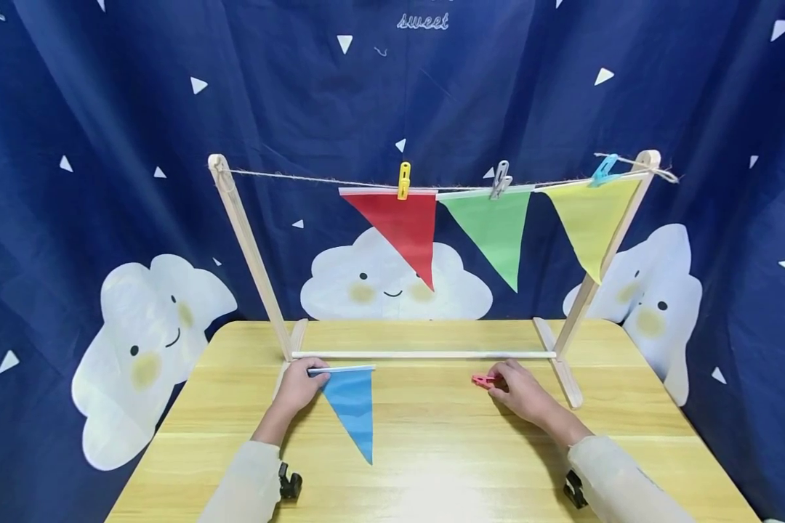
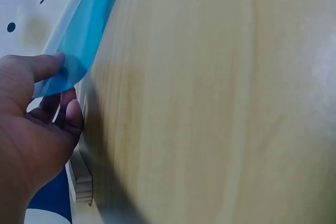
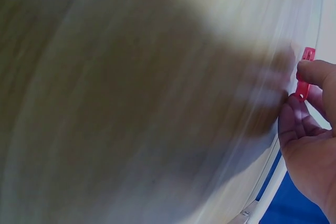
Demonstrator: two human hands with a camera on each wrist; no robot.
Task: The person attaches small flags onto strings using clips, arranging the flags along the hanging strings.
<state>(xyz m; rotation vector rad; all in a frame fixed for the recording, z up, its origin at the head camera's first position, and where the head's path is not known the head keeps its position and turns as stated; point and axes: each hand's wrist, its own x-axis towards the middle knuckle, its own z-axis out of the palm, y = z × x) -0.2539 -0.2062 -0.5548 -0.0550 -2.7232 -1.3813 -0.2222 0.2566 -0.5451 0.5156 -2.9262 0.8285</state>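
Observation:
My left hand [image 1: 303, 385] pinches the white-edged top corner of a blue triangular flag [image 1: 355, 403], which hangs point down in the head view. In the left wrist view the thumb lies over the flag's blue cloth [image 2: 79, 51], fingers behind it. On the other side, my right hand [image 1: 522, 392] holds a small red clothespin [image 1: 481, 380] between thumb and fingers. The right wrist view shows the clothespin [image 3: 304, 80] upright in that pinch. Above, a string [image 1: 314, 179] carries a red flag [image 1: 411, 229], a green flag [image 1: 497, 225] and a yellow flag [image 1: 592, 218].
A yellow clothespin [image 1: 403, 181], a grey one [image 1: 500, 181] and a light blue one [image 1: 604, 170] clip the flags. The string runs between wooden posts, left [image 1: 251, 247] and right [image 1: 576, 312], joined low by a bar [image 1: 425, 355] over the wooden table [image 1: 419, 436].

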